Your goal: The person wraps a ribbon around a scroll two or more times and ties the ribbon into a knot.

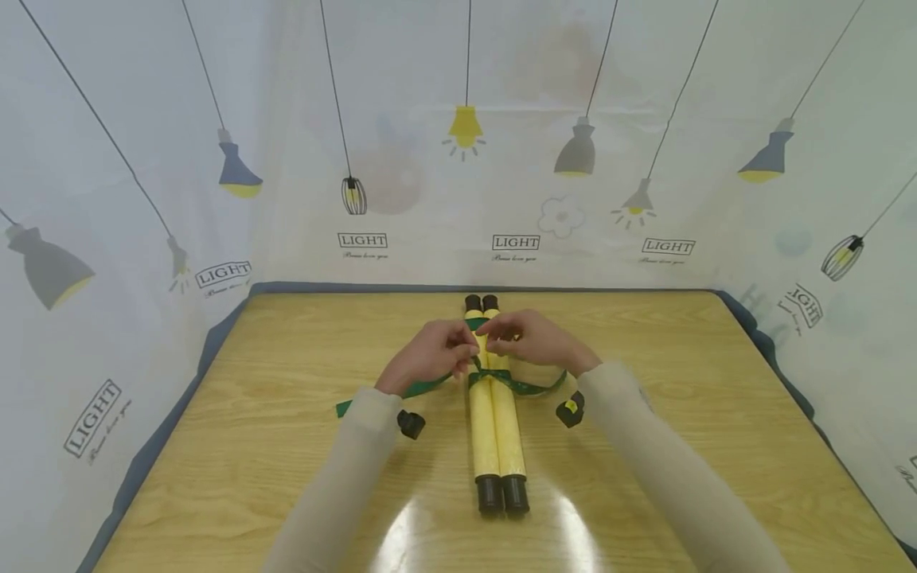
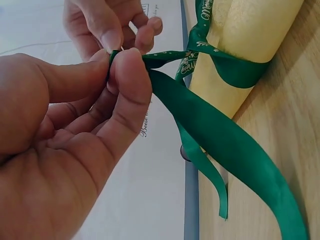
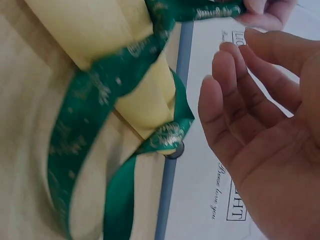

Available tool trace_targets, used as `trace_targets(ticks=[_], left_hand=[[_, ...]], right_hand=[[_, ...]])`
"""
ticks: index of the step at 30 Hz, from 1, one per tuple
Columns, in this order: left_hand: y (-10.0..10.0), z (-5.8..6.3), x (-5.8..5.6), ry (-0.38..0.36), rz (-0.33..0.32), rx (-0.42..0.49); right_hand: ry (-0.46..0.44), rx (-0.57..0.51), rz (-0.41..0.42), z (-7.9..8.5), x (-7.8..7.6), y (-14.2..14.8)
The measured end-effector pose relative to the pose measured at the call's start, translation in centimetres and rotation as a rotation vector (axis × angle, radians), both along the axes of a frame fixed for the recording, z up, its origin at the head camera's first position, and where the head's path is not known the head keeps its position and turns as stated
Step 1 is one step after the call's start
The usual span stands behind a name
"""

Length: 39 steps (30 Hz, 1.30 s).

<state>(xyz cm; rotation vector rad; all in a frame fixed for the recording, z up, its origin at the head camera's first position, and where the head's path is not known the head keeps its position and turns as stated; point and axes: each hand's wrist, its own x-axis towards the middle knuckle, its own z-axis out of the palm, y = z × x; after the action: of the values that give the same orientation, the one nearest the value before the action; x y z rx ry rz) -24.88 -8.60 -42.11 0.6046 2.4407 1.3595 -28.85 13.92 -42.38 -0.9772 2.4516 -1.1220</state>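
Two pale yellow rolls [image 1: 496,438] with dark end caps lie side by side on the wooden table. Around their middle runs a printed green ribbon [image 3: 125,70], crossed on top, with long loose tails. My left hand [image 1: 440,350] pinches a folded part of this ribbon [image 2: 215,130] between thumb and forefinger, just above the rolls. Opposite it, my right hand [image 1: 530,338] hovers with loosely bent fingers [image 3: 225,75] and nothing between them. Its fingertips are close to the left hand's thumb in the left wrist view.
Another green ribbon band [image 1: 476,324] circles the rolls near their far end. A small black object [image 1: 411,424] shows beside the left wrist, a second black one [image 1: 571,409] by the right. Behind the table [image 1: 286,350] stands a white backdrop [image 1: 430,263] printed with lamps.
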Motion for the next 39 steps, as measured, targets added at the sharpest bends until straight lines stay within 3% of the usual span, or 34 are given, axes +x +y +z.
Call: trace_targets(ticks=[7,15,19,25,30,34,39], left_hand=[[0.1,-0.3,-0.5,0.008,0.003,0.046],[0.1,-0.4,-0.5,-0.113,0.102,0.154],[-0.1,-0.4,-0.5,-0.134,0.104,0.169],[-1.0,-0.2,-0.9,-0.035,0.054,0.114],[-2.5,0.2,-1.9,0.067,0.152,0.052],[-3.5,0.0,-2.9,0.116,0.225,-0.050],[-3.8,-0.9,-4.3,0.129,0.246,-0.171]], right_hand=[[0.007,-0.069,0.027,-0.8,1.2,-0.7],[-0.024,-0.154,-0.104,-1.3,1.9,-1.2],[-0.013,-0.172,-0.122,-1.3,2.1,-1.2],[0.008,-0.188,-0.089,-1.1,2.2,-1.2],[0.075,-0.172,-0.078,-1.1,2.1,-1.2],[0.083,-0.186,-0.097,-1.1,2.2,-1.1],[0.072,-0.191,-0.117,-1.2,2.3,-1.0]])
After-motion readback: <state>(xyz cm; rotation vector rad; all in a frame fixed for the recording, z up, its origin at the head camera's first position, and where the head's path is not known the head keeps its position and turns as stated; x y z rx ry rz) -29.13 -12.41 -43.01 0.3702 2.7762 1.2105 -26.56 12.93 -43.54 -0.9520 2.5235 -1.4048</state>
